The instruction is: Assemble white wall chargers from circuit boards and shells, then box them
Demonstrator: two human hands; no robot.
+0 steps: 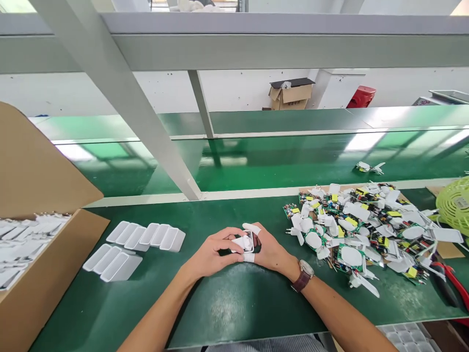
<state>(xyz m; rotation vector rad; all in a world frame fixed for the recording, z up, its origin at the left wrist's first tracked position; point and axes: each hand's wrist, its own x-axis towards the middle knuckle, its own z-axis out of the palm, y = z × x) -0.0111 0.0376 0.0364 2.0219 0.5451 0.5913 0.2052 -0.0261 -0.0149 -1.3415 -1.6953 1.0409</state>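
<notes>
Fingers closed, my left hand [214, 252] pinches a small white plastic part [241, 243] at the middle of the bench. My right hand [273, 249] grips the same piece from the other side, around what looks like a white rectangular shell. White coverings wrap the right thumb and a finger. The fingers partly hide how the inner part sits in the shell. To the left stand rows of open white plastic shells [119, 264]. A heap of green circuit boards with white covers and yellow-marked components [351, 230] lies to the right.
A cardboard box [54, 274] of white plastic parts stands at the left. Red-handled pliers [456, 283] and a lime-green basket [456, 203] are at the far right. A grey metal post [146, 117] slants down to the bench's back edge. One loose assembly [368, 167] lies beyond it.
</notes>
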